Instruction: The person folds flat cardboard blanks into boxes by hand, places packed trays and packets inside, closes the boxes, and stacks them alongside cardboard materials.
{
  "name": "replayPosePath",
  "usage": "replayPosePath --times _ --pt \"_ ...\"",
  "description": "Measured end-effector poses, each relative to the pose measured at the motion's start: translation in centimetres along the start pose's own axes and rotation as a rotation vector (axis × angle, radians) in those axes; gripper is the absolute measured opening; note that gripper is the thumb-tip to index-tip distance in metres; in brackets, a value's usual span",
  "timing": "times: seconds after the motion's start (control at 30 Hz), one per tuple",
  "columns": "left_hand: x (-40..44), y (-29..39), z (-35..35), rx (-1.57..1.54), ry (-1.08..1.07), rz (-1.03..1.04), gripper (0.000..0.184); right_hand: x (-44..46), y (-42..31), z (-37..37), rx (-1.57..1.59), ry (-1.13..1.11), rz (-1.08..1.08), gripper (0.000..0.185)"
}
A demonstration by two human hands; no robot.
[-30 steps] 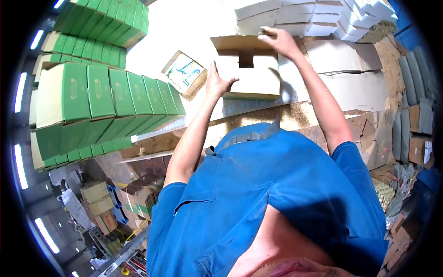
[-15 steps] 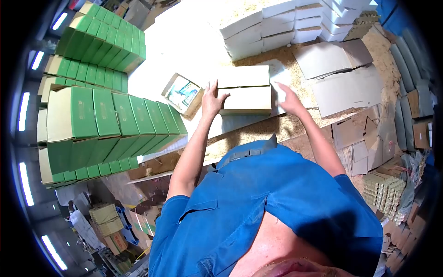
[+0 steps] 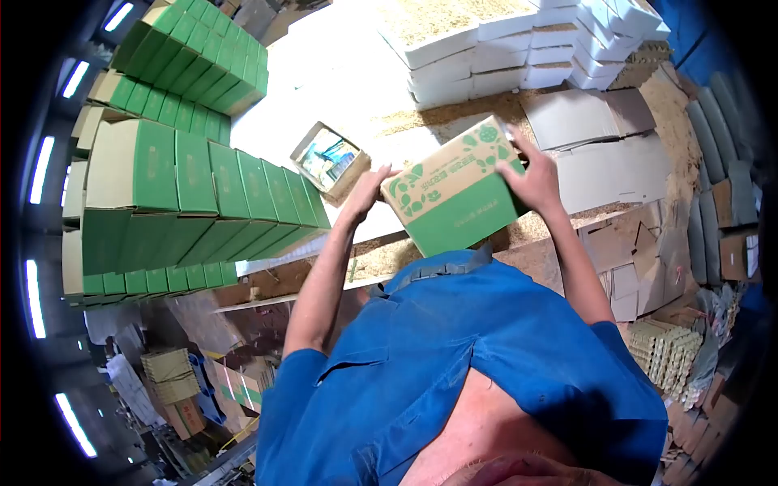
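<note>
A cardboard box (image 3: 455, 188), brown with a green band and printed green fruit shapes, is tilted between my two hands in front of my waist. My left hand (image 3: 369, 193) presses against its left end, fingers partly behind the box. At the other end, my right hand (image 3: 535, 172) grips the upper right corner, with the thumb on the printed face. Just beyond my left hand stands a small open carton (image 3: 353, 180) with blue and white printed pieces inside.
Stacked green boxes (image 3: 154, 170) rise on the left of the white tabletop (image 3: 300, 57). White foam blocks (image 3: 442, 69) topped with wood shavings stand at the back. Flat cardboard sheets (image 3: 608, 174) lie on the right, and egg-tray-like stacks (image 3: 664, 352) sit lower right.
The box was lying on the table, plain flaps up, with my right hand apart from it. Now it is turned towards me, showing its printed side, and both hands hold it.
</note>
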State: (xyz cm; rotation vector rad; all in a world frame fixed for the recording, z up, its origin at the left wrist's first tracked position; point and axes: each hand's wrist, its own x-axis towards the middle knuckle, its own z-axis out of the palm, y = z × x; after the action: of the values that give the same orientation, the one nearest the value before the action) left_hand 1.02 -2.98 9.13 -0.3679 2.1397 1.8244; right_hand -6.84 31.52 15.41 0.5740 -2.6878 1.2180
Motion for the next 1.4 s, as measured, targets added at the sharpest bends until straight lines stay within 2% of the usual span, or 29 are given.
replayPosePath --times 0.03,0.1,0.13,0.17,0.23,0.3,0.37,0.43,0.47,0.5,0.57,0.63,0.67,0.73,0.8,0.83,0.9,0.93,0.97,1.0,1.03,1.07,1.1,1.13,1.17,1.23,1.27,1.37,1.4 --pt "-0.5 -1.2 0.1 -0.086 0.036 0.013 0.071 -1.3 0.3 0.0 0.136 -0.096 -0.017 0.077" --pt "-0.9 -4.0 0.0 -0.204 0.099 -0.095 0.082 -3.8 0.5 0.0 0.161 -0.271 -0.091 0.085" --pt "0.3 -6.8 0.1 -0.299 0.103 -0.079 0.08 -4.4 1.4 0.0 0.144 -0.377 -0.09 0.087" --pt "1.4 -8.9 0.5 -0.39 0.104 -0.066 0.079 -4.7 2.1 0.5 0.167 -0.335 -0.113 0.077" --pt "1.3 -7.4 2.3 -0.269 0.27 -0.092 0.082 -3.9 2.5 1.6 0.06 -0.297 -0.146 0.065" --pt "3.1 -7.8 2.6 -0.341 0.356 -0.132 0.085 -1.6 2.2 2.7 0.015 -0.136 -0.278 0.048" --pt "4.8 -7.6 2.4 -0.364 0.393 -0.118 0.085 1.3 3.0 5.1 -0.014 -0.061 -0.278 0.036" --pt "6.8 -8.9 1.7 -0.393 0.387 -0.123 0.085 4.7 1.8 7.1 -0.15 -0.073 -0.187 0.043" --pt "7.9 -10.1 1.2 -0.396 0.336 -0.137 0.086 6.5 -0.1 7.1 -0.293 -0.297 -0.017 0.063" --pt "7.9 -9.9 1.7 -0.464 0.316 -0.166 0.087 7.9 -0.4 7.9 -0.4 -0.343 0.064 0.071" --pt "9.5 -12.7 1.2 -0.273 0.178 -0.181 0.091 9.6 0.9 10.8 -0.456 -0.246 0.108 0.073" --pt "8.5 -11.4 2.3 -0.305 0.16 -0.356 0.095 10.6 4.0 13.8 -0.467 -0.277 0.188 0.073" --pt "10.9 -16.5 1.5 -0.271 0.109 -0.338 0.098 10.9 4.7 14.6 -0.474 -0.309 0.264 0.073" --pt "6.9 -11.4 3.0 -0.323 0.144 -0.379 0.098 11.9 5.0 15.0 -0.477 -0.311 0.285 0.073" --pt "4.2 -10.1 3.6 -0.452 0.055 -0.277 0.095 12.7 4.6 14.8 -0.477 -0.334 0.341 0.071" --pt "2.3 -7.3 5.3 -0.478 0.101 -0.25 0.09 12.9 4.7 15.0 -0.479 -0.337 0.342 0.071" --pt "3.7 -10.7 7.4 -0.118 0.177 0.073 0.089 12.7 4.9 15.2 -0.474 -0.366 0.364 0.074" --pt "3.9 -10.2 8.2 -0.116 0.252 0.055 0.089 13.2 5.8 15.7 -0.482 -0.361 0.353 0.074" --pt "4.0 -9.6 8.3 -0.111 0.326 0.037 0.09 13.7 7.3 16.5 -0.375 -0.205 0.331 0.078" --pt "4.9 -10.4 7.9 -0.123 0.293 0.096 0.088 14.1 9.4 17.4 -0.267 -0.056 0.308 0.084" --pt "5.1 -10.3 7.6 -0.134 0.303 0.1 0.088 17.7 12.1 17.8 -0.039 -0.07 0.427 0.093" --pt "5.3 -10.3 7.1 -0.117 0.275 0.137 0.088 18.8 5.0 11.6 0.515 -0.272 0.792 0.094" --pt "5.3 -10.2 6.7 -0.094 0.243 0.174 0.088 20.6 3.0 10.8 0.695 -0.083 0.712 0.097" --pt "5.5 -10.7 6.6 -0.094 0.247 0.178 0.088 23.2 2.2 9.6 0.745 -0.094 0.71 0.1" --pt "6.1 -11.4 6.8 -0.058 0.269 0.191 0.088 25.4 0.1 8.7 0.752 -0.043 0.737 0.093" --pt "6.4 -11.3 7.1 -0.027 0.3 0.209 0.088 28.6 -1.6 8.2 0.877 -0.187 0.874 0.087" --pt "6.1 -10.9 7.2 -0.044 0.306 0.197 0.088 28.7 -1.9 8.6 0.874 -0.195 0.868 0.087" --pt "6.2 -11.7 7.2 -0.01 0.365 0.185 0.089 29.2 -2.7 11.1 0.858 -0.077 0.878 0.059" --pt "6.1 -11.6 7.2 -0.025 0.347 0.186 0.089 29.3 -3.1 12.0 0.86 -0.045 0.891 0.057"
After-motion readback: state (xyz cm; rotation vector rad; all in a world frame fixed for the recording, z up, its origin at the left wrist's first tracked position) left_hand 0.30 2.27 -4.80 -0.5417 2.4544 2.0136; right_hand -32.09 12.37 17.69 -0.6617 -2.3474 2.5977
